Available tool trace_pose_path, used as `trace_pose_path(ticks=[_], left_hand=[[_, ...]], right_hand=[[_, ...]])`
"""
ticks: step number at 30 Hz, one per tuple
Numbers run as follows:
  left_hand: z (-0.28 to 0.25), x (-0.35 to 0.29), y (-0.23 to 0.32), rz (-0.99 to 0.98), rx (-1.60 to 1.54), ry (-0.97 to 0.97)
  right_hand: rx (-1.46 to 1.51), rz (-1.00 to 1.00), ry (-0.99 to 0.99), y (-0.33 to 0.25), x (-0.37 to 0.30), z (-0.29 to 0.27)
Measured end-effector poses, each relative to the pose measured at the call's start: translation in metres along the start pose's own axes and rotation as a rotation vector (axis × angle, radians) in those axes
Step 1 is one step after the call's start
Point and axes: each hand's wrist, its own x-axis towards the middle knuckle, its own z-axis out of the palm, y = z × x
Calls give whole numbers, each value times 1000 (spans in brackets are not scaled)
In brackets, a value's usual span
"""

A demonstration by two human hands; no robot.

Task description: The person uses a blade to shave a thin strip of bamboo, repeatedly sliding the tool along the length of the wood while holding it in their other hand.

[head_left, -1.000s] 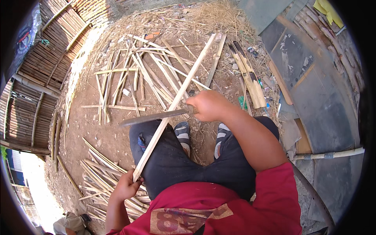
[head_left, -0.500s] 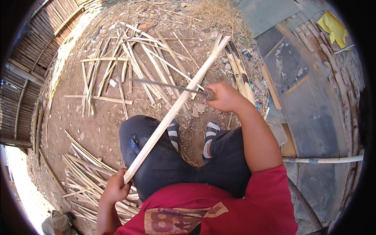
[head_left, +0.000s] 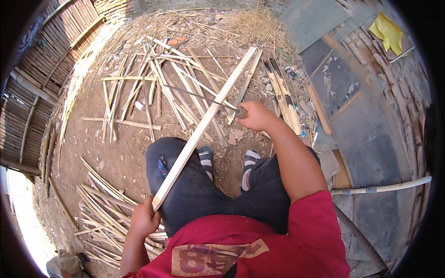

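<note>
Brightly daylit; blown out to white well left of the left hand (head_left: pixel 144 216), softly shaded on ground (head_left: pixel 121 150) beyond; fairly sharp around the right hand (head_left: pixel 254 116); bent toward blackened edges.

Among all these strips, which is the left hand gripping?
The long pale strip slanting across the left thigh: the left hand is closed around its near end, while the strips piled at lower left lie on the ground.
</note>
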Motion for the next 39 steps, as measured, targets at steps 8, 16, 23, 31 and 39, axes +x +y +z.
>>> trace_pose_path(ticks=[8, 16, 23, 31, 39], left_hand=[[0, -1, 2, -32, -32, -4], [-7, -4, 9, -12, -76, 6], [4, -3, 10, -8, 79, 35], [1, -10, 6, -16, -26, 53], [-3, -26, 6, 61, -24, 125]], right_hand=[[-241, -113, -157, -60, -30, -14], [-111, -31, 0, -39, -11, 0], [130, 159, 18, 18, -10, -12], [5, 48, 3, -16, -24, -3], [-196, -95, 220, -38, -28, -2]])
